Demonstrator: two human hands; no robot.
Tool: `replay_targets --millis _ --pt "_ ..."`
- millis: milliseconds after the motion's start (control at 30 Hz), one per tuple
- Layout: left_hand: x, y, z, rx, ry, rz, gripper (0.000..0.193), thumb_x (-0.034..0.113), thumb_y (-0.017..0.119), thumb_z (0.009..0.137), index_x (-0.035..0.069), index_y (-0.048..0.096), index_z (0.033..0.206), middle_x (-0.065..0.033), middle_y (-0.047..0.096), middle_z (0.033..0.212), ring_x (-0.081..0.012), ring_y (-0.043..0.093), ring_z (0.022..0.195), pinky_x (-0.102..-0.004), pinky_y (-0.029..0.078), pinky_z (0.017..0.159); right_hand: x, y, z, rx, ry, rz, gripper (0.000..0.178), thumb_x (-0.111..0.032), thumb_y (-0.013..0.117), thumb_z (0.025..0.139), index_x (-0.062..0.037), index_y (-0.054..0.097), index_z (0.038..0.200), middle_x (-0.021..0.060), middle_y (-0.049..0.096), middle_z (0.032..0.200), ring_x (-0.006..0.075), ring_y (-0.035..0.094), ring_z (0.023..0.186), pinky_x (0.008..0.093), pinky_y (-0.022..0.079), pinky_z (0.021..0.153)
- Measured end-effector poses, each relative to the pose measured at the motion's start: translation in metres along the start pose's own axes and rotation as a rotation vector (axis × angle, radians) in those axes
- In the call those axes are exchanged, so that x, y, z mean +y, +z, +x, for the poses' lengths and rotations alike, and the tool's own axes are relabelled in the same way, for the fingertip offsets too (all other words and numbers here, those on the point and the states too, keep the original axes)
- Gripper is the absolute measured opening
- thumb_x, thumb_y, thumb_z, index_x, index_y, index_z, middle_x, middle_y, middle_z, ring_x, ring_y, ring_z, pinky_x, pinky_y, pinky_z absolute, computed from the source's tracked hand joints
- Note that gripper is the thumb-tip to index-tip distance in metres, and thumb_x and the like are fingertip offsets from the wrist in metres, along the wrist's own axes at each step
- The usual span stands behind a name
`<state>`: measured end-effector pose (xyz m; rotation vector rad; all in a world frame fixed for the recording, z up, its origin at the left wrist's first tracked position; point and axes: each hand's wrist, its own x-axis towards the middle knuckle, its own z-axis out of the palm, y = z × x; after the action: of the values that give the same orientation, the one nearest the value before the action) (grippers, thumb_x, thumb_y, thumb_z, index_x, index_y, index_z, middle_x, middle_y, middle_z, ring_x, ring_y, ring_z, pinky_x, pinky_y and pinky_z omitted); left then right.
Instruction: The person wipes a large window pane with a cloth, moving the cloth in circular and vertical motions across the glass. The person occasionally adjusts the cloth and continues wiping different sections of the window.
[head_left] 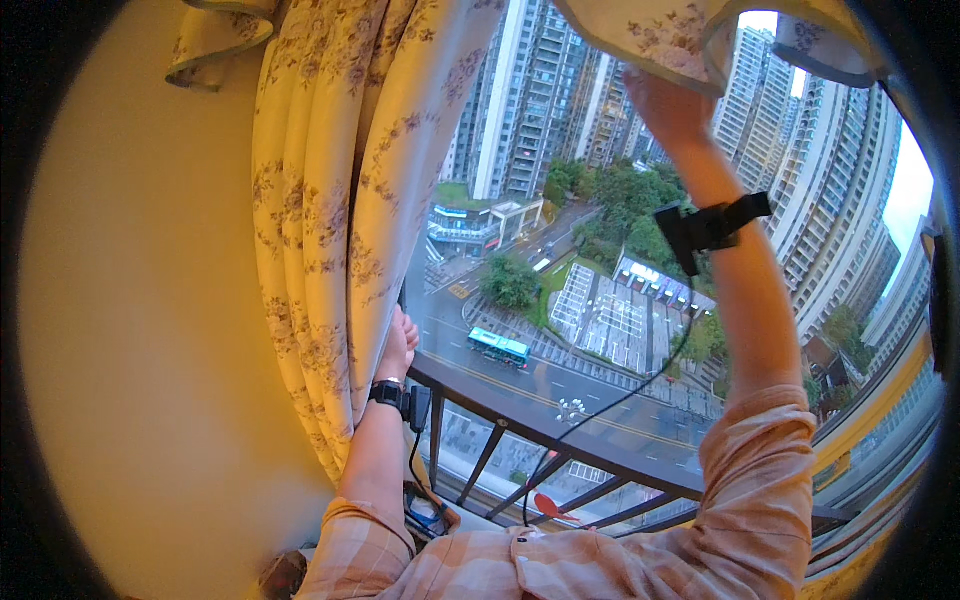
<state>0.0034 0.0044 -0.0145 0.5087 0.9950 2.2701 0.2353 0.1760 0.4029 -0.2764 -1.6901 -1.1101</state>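
Curtain [310, 200] handling seems in hand. Your left hand's [399, 347] fingers curl at its edge, pinch unclear; your right hand's [668, 108] cannot be told. Next, secure the edge.

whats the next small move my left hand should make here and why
I'd probably ease the edge of the floral curtain slightly to the right with the left hand, to loosen its folds. That hand is curled right at the curtain's edge, and the panel hangs gathered on the left. The right hand is raised at the floral valance.
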Motion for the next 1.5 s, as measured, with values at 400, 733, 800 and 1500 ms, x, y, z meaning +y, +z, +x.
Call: replay_targets --millis 400,733,800,1500 --pt "0.002 -0.001 0.001 0.014 -0.009 -0.02 0.039 0.032 0.041 0.101 0.017 0.03 0.067 0.0053 0.023 0.052 -0.0066 0.021 0.04 -0.0242 0.015 0.037 -0.011 -0.045 -0.098 -0.188 -0.465 -0.147 0.007 -0.014 0.057 0.086 -0.008 0.056 0.082 0.0051 0.049 0.073 0.0078 0.049 0.046 0.0223 0.038 0.032" --pt "0.002 0.003 0.001 0.045 -0.031 -0.004 0.035 0.031 0.039 0.102 0.016 0.032 0.071 0.0049 0.026 0.053 -0.0064 0.023 0.04 -0.0229 0.017 0.036 0.044 -0.069 -0.099 -0.032 -0.107 -0.349 0.023 -0.022 0.052 0.093 -0.0019 0.053 0.103 0.0076 0.054 0.079 0.0081 0.041 0.041 0.0247 0.033 0.032" --pt "0.004 0.004 -0.001 0.06 -0.039 0.018 0.035 0.031 0.039 0.102 0.016 0.033 0.072 0.0047 0.026 0.053 -0.0067 0.023 0.04 -0.0228 0.017 0.036 0.002 -0.074 -0.158 -0.09 -0.318 -0.097 0.016 -0.021 0.055 0.092 -0.0056 0.053 0.094 0.0079 0.052 0.08 0.0065 0.039 0.043 0.024 0.033 0.032" --pt "-0.002 -0.002 0.008 0.026 -0.033 0.024 0.034 0.031 0.039 0.103 0.015 0.033 0.074 0.0046 0.026 0.055 -0.0058 0.023 0.04 -0.0226 0.017 0.036 -0.016 -0.094 -0.245 -0.333 -0.262 0.3 0.011 -0.018 0.057 0.089 -0.0083 0.053 0.094 0.0089 0.056 0.086 0.0098 0.048 0.045 0.0282 0.037 0.035"
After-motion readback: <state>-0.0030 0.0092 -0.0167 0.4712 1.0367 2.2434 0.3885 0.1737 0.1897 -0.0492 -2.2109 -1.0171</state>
